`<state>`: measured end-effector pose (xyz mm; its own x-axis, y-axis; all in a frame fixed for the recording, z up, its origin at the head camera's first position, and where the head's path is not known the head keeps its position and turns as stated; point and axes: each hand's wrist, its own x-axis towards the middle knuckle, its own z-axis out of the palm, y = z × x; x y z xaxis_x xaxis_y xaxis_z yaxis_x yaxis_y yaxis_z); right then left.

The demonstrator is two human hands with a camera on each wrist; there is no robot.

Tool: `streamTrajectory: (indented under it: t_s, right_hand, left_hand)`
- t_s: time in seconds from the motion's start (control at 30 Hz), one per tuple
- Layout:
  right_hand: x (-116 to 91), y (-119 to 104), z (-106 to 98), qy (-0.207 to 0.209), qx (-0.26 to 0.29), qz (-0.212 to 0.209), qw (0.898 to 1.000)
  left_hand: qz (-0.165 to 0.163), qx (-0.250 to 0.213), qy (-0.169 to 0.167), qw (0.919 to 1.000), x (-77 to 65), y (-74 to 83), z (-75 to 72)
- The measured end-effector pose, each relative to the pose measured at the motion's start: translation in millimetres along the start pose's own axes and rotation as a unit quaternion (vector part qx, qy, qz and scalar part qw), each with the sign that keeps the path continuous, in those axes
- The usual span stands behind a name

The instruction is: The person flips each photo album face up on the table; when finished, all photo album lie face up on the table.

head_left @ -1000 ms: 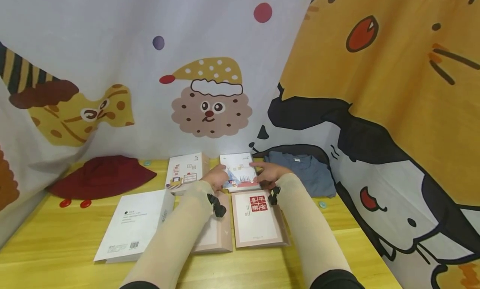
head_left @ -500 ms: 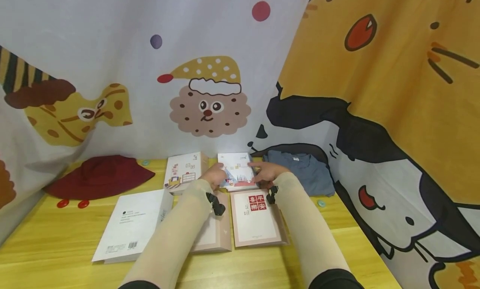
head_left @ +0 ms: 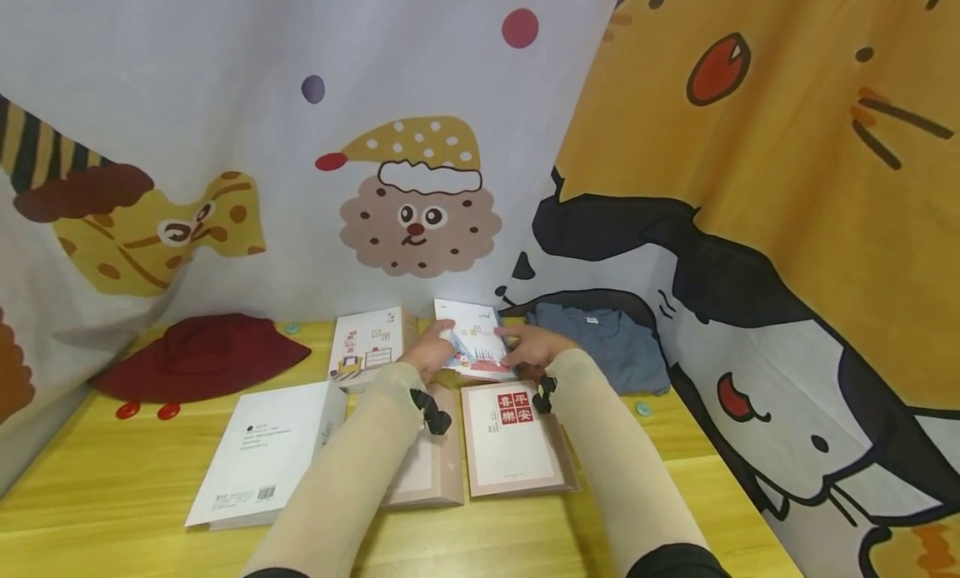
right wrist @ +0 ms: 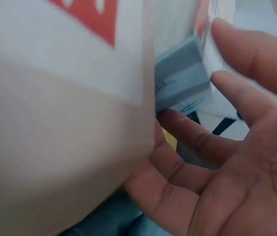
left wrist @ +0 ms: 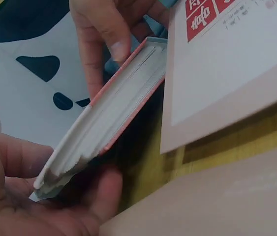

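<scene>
While the left hand (head_left: pixel 429 351) and the right hand (head_left: pixel 538 347) grasp opposite sides of the thick white book with blue-and-pink illustrations (head_left: pixel 476 335), just beyond the pink-bordered white book with red characters (head_left: pixel 516 449), I should balance both grips to prevent twisting or scraping.

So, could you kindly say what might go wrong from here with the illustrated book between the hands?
The left hand and right hand hold the illustrated book only near its opposite sides, so it might slip. Its near edge sits close to the book with red characters, which it could bump.
</scene>
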<state>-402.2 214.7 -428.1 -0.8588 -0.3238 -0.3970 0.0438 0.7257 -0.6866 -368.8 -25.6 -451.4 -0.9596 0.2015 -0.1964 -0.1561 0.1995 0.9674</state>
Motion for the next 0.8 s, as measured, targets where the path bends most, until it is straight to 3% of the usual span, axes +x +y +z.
streamTrajectory:
  t_s: [0.13, 0.27, 0.53, 0.8]
  right_hand:
    - [-3.3, -4.5, 4.8, 0.038, 0.015, -0.053, 0.998]
    - [-6.4, -12.6, 8.7, 0.069, 0.049, -0.092, 0.992]
    - [-15.5, -29.6, 18.1, 0.03, 0.014, -0.119, 0.992]
    - [-24.5, -41.9, 27.2, 0.023, 0.103, -0.143, 0.984]
  left_hand:
    - [0.001, -0.046, -0.01, 0.9989, -2.6, -0.6, -2.9]
    - [0.012, -0.059, -0.022, 0.9979, -5.4, 1.8, -7.3]
    - [0.044, -0.043, -0.013, 0.998, -13.1, 15.1, -11.6]
    - [0.09, -0.061, 0.021, 0.9939, -22.9, 32.8, -2.7]
